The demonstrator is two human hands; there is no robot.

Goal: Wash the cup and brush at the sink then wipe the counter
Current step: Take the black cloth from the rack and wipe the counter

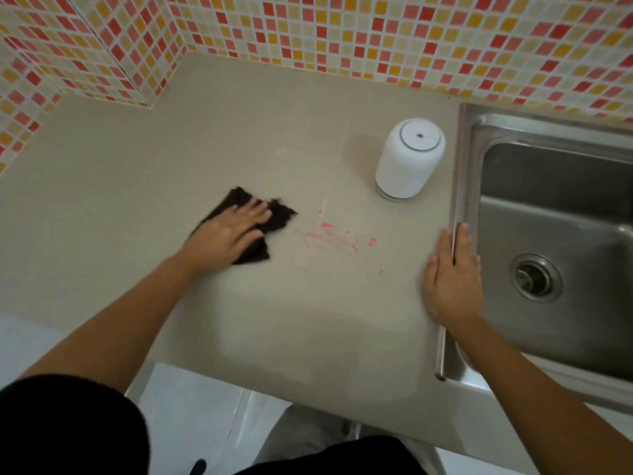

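Note:
My left hand lies flat on a dark cloth and presses it onto the beige counter. Pink smears mark the counter just right of the cloth. A white cup stands upside down near the sink's left rim. My right hand rests flat, fingers together, across the left rim of the steel sink, holding nothing. No brush is in view.
The sink basin has a round drain and looks empty. Mosaic tile walls close off the back and left of the counter. The counter's front edge runs just ahead of my body, with white floor below.

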